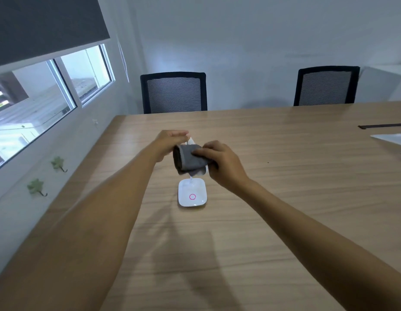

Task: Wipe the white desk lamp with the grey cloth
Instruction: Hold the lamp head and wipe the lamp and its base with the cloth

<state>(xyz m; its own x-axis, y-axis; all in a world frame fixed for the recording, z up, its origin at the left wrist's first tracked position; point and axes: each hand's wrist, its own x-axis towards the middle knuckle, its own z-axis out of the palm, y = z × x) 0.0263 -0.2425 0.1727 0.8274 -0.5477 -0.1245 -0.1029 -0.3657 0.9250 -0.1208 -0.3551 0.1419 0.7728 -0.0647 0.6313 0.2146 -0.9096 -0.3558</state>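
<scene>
Wiping underway: right hand [219,162] clamps cloth [190,159] around lamp [192,195] head, left hand [170,142] steadies its tip; base unwiped, I judge.

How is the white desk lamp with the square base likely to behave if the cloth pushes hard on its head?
The white desk lamp probably tips or slides easily: small base, thin neck. The left hand seems to steady its head while the right hand presses the grey cloth.

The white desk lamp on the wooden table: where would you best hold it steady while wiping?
Press down from above on the white desk lamp's flat square base: broad, bare and flat on the wooden table. The thin stem looks less steady.
</scene>
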